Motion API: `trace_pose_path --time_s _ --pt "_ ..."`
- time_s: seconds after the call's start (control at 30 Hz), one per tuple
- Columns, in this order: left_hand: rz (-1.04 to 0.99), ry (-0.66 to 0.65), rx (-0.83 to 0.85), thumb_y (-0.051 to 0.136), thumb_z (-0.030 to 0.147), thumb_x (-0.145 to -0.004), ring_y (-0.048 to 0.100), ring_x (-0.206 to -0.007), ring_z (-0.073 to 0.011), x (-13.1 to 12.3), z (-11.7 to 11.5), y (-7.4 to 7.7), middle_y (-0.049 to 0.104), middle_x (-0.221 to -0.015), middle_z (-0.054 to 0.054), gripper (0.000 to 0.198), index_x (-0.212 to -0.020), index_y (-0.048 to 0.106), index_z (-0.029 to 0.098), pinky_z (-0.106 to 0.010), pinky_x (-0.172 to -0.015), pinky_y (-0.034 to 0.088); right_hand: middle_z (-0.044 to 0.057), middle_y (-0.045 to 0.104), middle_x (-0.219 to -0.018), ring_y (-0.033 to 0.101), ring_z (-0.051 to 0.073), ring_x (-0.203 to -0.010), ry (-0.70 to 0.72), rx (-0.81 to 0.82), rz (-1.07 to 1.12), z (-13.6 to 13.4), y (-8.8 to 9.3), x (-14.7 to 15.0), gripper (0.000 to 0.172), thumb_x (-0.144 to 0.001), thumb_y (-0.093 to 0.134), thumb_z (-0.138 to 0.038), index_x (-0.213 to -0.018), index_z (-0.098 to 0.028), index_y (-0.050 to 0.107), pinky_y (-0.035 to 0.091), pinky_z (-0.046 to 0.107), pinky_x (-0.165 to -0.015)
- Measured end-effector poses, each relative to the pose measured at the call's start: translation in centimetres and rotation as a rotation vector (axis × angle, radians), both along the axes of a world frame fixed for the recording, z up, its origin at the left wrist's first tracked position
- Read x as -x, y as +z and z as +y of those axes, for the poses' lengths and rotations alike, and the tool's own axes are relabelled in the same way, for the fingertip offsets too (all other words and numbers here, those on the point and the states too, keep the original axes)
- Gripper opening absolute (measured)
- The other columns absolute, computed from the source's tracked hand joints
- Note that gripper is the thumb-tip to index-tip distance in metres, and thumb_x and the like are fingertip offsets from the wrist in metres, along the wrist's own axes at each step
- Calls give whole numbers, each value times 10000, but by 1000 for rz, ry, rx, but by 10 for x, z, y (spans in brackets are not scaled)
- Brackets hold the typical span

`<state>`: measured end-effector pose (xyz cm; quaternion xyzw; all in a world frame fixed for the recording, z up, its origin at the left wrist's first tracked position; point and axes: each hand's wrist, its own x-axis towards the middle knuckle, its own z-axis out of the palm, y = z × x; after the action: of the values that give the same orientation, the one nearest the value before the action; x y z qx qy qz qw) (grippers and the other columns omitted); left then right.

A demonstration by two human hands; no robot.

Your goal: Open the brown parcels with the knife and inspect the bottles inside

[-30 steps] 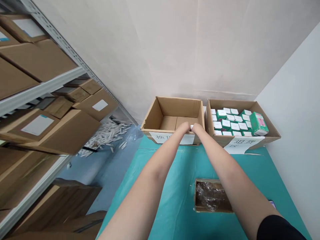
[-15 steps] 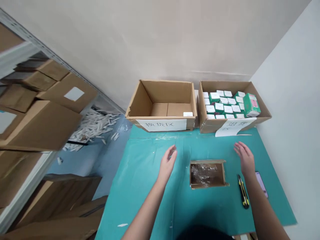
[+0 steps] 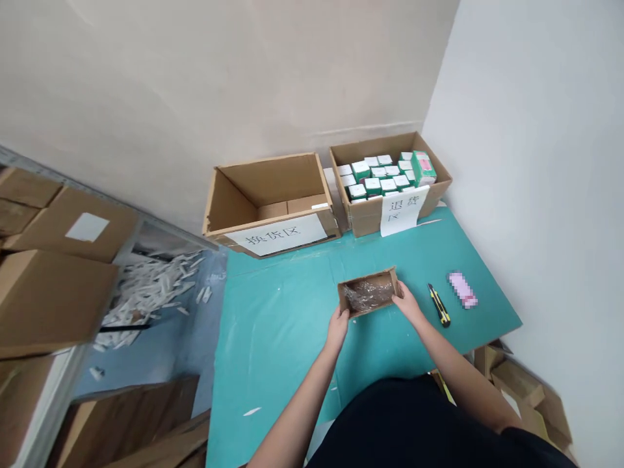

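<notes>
A small open cardboard box (image 3: 368, 291) with crumpled clear plastic inside sits on the teal mat (image 3: 287, 338). My left hand (image 3: 337, 328) grips its lower left end, and my right hand (image 3: 407, 304) grips its right end. To the right of my right hand lies a yellow and black utility knife (image 3: 439, 304). Beyond it is a phone (image 3: 462, 289) in a pink case, blurred on the screen side. Neither hand touches the knife or the phone.
At the mat's far edge stand a labelled open carton (image 3: 268, 188) holding a small white item, and a carton (image 3: 390, 188) packed with white and green boxes. Shelved cartons and a heap of white scraps lie left; a wall stands right.
My hands have gone from inside the far carton, through a spread position over the mat, to both holding the small box. The view has pulled back and tilted.
</notes>
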<state>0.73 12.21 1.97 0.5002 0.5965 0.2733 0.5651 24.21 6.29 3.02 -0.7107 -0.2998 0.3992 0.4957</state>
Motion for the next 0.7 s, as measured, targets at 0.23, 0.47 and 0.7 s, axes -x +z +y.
trace_pose_path --time_s 0.23,0.47,0.7 --pt "-58 12 -36 631 523 -786 688 -1075 -308 8 -30 17 769 -1036 -97 454 -1048 720 164 -420 -955 523 42 691 -1339 616 253 -1248 -106 -39 40 -63 15 8 624 -729 512 -174 -1331 -244 662 430 408 -1120" --pt "-52 -138 -72 623 576 -777 673 -1015 -288 5 -77 42 745 -1046 -84 498 -1046 713 166 -379 -892 525 25 677 -1366 590 279 -1278 -250 -97 59 -157 28 12 588 -778 464 -229 -1329 -230 671 435 420 -1111" --pt "-17 -217 -140 578 600 -832 648 -1067 -294 0 -129 60 731 -1107 -97 523 -1092 704 164 -391 -936 501 9 634 -1422 534 267 -1362 -342 -116 57 -228 41 29 543 -861 497 -279 -1390 -263 619 400 423 -1160"
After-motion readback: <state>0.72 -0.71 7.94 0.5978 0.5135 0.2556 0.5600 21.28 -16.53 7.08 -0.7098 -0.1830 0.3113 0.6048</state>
